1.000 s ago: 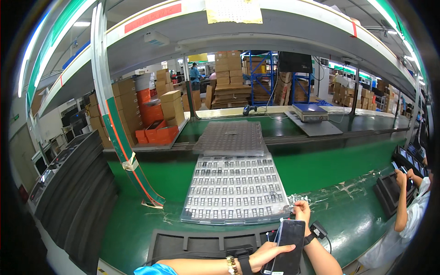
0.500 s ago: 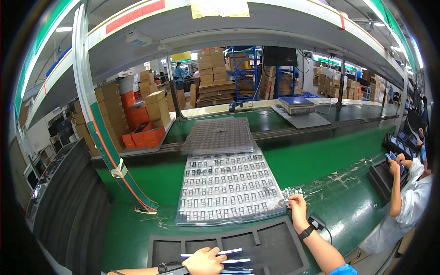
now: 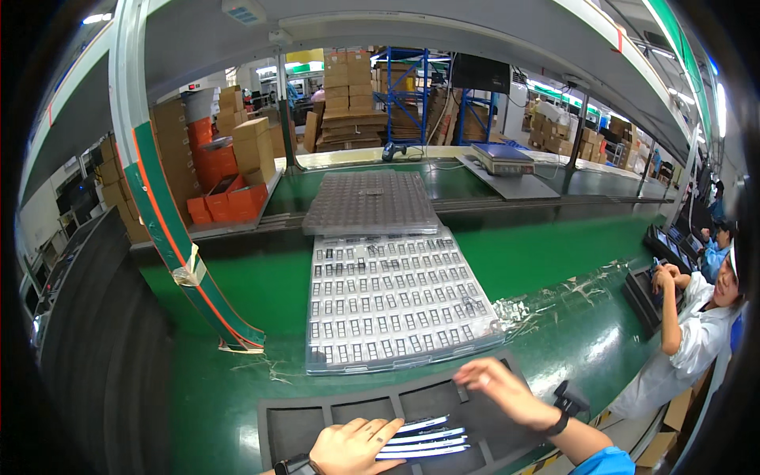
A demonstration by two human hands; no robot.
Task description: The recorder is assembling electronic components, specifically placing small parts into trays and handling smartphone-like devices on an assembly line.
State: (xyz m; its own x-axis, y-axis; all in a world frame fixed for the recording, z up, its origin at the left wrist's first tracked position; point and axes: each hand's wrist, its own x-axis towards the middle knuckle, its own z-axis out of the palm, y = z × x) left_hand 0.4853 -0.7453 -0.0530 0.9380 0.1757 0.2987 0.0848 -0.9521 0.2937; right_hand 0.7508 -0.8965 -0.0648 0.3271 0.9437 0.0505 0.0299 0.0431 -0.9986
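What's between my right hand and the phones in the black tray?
Nothing visible stands between your right hand and the phones; your left hand covers only their left ends.

A bright blue sleeve covers part of the right arm, whose wrist carries a black band and blocky black device, with another dark wearable strapped at left.
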